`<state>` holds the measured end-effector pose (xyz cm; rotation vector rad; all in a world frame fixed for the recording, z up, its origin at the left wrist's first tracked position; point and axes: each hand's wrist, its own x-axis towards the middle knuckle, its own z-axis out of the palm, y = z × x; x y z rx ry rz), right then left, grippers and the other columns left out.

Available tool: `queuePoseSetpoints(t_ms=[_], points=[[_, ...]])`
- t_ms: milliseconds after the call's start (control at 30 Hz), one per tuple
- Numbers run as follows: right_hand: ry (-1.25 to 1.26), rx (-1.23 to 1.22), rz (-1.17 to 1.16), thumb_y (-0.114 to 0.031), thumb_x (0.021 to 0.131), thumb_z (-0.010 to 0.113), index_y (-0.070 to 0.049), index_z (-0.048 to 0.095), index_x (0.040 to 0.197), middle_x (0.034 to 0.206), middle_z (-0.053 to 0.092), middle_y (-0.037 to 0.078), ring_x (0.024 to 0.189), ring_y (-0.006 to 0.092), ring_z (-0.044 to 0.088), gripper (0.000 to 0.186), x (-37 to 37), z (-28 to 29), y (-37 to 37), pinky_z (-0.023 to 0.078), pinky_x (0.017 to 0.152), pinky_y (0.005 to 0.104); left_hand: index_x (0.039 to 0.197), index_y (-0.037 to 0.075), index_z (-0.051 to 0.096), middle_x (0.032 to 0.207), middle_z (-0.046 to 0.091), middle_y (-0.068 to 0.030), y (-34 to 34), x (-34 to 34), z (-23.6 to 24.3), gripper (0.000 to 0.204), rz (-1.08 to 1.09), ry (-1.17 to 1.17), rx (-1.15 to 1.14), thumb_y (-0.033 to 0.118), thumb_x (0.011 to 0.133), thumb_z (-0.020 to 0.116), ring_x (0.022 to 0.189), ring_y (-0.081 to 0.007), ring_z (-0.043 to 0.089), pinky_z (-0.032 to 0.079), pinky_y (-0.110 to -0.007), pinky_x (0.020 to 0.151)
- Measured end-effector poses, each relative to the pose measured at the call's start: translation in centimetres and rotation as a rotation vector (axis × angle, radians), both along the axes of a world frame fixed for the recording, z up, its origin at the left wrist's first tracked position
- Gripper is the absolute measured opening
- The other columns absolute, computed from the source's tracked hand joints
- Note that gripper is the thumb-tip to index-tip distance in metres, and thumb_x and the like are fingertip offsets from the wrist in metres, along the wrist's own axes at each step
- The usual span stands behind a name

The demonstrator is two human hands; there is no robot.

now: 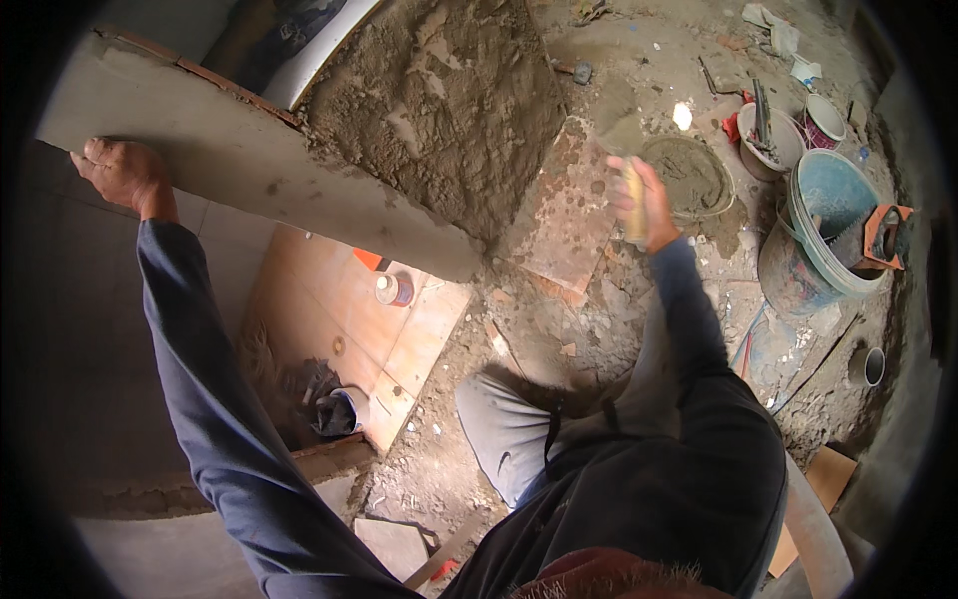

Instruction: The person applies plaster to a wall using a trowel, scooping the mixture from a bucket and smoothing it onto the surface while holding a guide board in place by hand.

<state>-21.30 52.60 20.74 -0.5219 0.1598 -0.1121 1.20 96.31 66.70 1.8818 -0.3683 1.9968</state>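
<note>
Yellow tool handle at 2 o'clock, wet mortar close by

Reference point for clock positions: picture centre, 12 o'clock at the top edge.

1. Tool: the tool handle (634, 205) is at 2 o'clock, yellowish and motion-blurred; the working end cannot be made out. The right hand (654, 205) is closed around it, beside the mortar tub (689, 175).

2. Progress (judged): mixing and heaping appear complete; levelling and smoothing appear to remain. The mortar spread (429, 90) at 12 o'clock is brown-grey, lumpy and furrowed, with a few paler patches. The tub holds further wet mix.

3. Left hand: at 10 o'clock, the left hand (125, 178) lies on the edge of the grey slab (329, 195), fingers bent; whether it grips or only braces cannot be told. The slab face is mostly smooth.

4. Surroundings: a stained board (564, 190) lies at 1 o'clock. A blue bucket (833, 190) with an orange-handled saw (883, 240) stands toward 3 o'clock.
</note>
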Motion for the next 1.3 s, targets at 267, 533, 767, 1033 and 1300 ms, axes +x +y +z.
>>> queuePoseSetpoints(t_ms=[267,533,767,1033,1300], points=[[-0.256,-0.468,-0.98,-0.004,0.097,0.057,0.0,0.041,0.137,0.072,0.052,0.002,0.052,0.009,0.05,0.043,5.3,14.8,12.6,0.046,0.047,0.0264,0.127,0.003,0.061,0.159,0.038,-0.0146,1.8,0.1,0.2,0.056,0.06,0.129,0.06,0.044,0.101,0.031,0.137,-0.039,0.046,0.039,-0.043,0.109],[-0.14,-1.054,-0.658,-0.017,0.093,0.064,-0.004,0.038,0.142,0.116,0.063,0.027,0.104,0.0378,0.065,0.057,10.8,7.2,20.1,0.053,0.089,0.0454,0.129,0.008,0.059,0.154,0.044,-0.0139,1.9,2.0,0.5,0.044,0.145,-0.013,0.16,0.032,0.1,0.036,0.141,-0.0344,0.042,0.039,-0.043,0.112],[0.17,-0.83,-0.065,-0.026,0.098,0.061,-0.004,0.042,0.143,0.118,0.065,0.021,0.075,0.0181,0.062,0.054,-3.0,2.6,14.5,0.054,0.062,0.0339,0.123,0.007,0.065,0.142,0.056,-0.0114,8.6,5.9,2.1,0.035,0.662,-0.133,0.582,0.017,0.095,0.046,0.142,-0.0309,0.042,0.04,-0.041,0.114],[0.767,-1.959,0.309,-0.032,0.088,0.063,0.001,0.058,0.134,0.124,0.065,0.027,0.112,0.0409,0.065,0.057,-4.7,-7.5,-15.1,0.052,0.095,0.0454,0.14,0.005,0.054,0.159,0.039,-0.0107,4.0,3.0,-0.7,0.053,0.119,0.011,0.091,0.033,0.106,0.026,0.145,-0.0289,0.038,0.033,-0.039,0.117],[0.895,-1.656,0.487,-0.027,0.092,0.065,0.001,0.068,0.11,0.099,0.069,0.021,0.083,0.0316,0.068,0.033,0.8,-12.6,-18.6,0.054,0.07,0.0434,0.143,0.002,0.052,0.158,0.04,-0.0114,4.9,3.4,-0.4,0.058,0.13,-0.008,0.168,0.042,0.107,0.03,0.145,-0.0311,0.038,0.03,-0.038,0.118]])
